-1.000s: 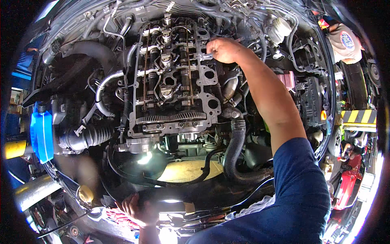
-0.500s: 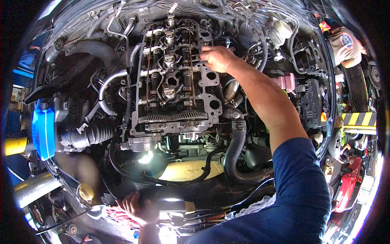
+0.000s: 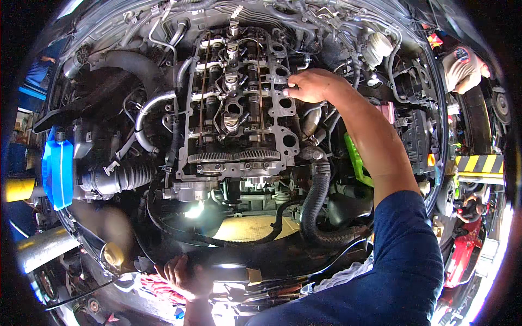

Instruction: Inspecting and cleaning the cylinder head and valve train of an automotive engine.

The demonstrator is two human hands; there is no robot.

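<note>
In front of me lies an engine with its valve cover off, its cylinder head (image 3: 187,117) showing two camshafts and, at the near end, toothed gears (image 3: 234,156). My right hand (image 3: 315,86) is at the head's right edge, by the round ports. Its fingers are curled together, and whatever they may hold is hidden. My left hand (image 3: 187,278) rests at the black front panel (image 3: 293,261) of the engine bay, fingers somewhat apart and nothing seen in them. A red cloth (image 3: 160,288) lies beside it.
A blue jug (image 3: 58,171) stands at the left. Thick black hoses (image 3: 319,201) curve along the front right of the bay. Several tools (image 3: 272,293) lie along the front edge near a white cloth (image 3: 342,277). Another person (image 3: 462,70) is at the far right, near a yellow-and-black striped bar (image 3: 478,165).
My right hand has moved slightly right, off the camshaft area to the head's edge. A bright green part has come into view beside my forearm. My left hand stays put.
</note>
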